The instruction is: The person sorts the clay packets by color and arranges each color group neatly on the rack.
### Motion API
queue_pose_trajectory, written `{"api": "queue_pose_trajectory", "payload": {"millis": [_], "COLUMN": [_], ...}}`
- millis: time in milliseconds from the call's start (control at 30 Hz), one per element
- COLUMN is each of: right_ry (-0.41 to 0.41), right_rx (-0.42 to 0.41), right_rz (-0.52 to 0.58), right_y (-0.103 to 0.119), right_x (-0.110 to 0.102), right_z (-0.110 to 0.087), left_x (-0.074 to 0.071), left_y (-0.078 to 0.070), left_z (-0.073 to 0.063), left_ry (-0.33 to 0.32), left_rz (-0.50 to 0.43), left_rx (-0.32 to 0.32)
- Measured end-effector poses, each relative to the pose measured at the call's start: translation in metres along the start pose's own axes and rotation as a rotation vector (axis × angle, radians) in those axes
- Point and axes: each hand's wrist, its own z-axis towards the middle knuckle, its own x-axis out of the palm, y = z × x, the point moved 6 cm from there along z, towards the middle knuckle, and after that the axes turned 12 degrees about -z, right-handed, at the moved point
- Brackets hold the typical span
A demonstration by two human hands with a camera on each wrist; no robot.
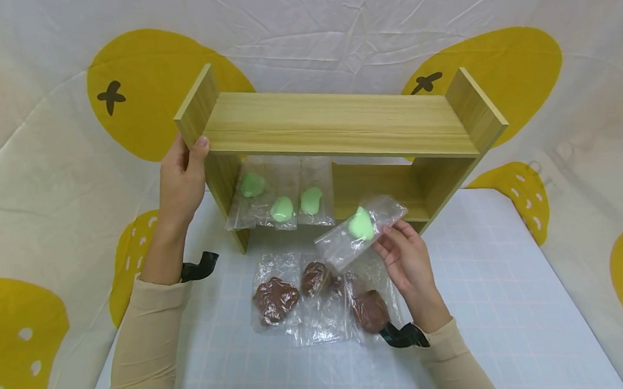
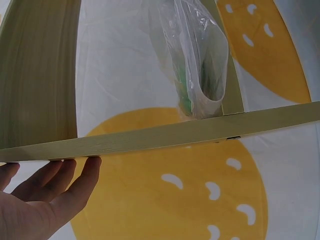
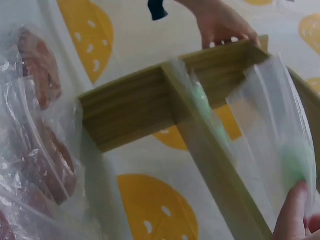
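My left hand (image 1: 182, 180) grips the left side panel (image 2: 165, 131) of a small wooden shelf (image 1: 334, 127), thumb at its front edge and fingers along the outside. Between the thumb and fingers of my right hand (image 1: 405, 260), a clear plastic bag (image 1: 334, 245) with a light green lump (image 1: 361, 224) inside is pinched by its right end. It is tilted in front of the lower board's right half. On that board's left half, several similar bags with green lumps (image 1: 282, 209) stand side by side, overhanging the front edge.
Clear bags with brown lumps (image 1: 276, 300) lie on the pale checked tablecloth (image 1: 504, 302), in front of the shelf and below my right hand. A white cloth with yellow shapes (image 1: 150, 91) hangs behind and around the table.
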Motion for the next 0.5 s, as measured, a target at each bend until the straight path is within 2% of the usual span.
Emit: {"api": "queue_pose_trajectory", "payload": {"millis": [267, 500], "right_ry": [-0.180, -0.265], "right_rx": [-0.020, -0.070], "right_rz": [0.136, 0.308], "right_y": [0.0023, 0.0018], "right_x": [-0.0063, -0.0074], "right_z": [-0.0015, -0.0016], "left_x": [-0.0009, 0.0000], "left_y": [0.0004, 0.0003], "left_z": [-0.0003, 0.0002], "left_ry": [-0.004, -0.006], "left_rz": [0.002, 0.002], "left_rx": [0.004, 0.008]}}
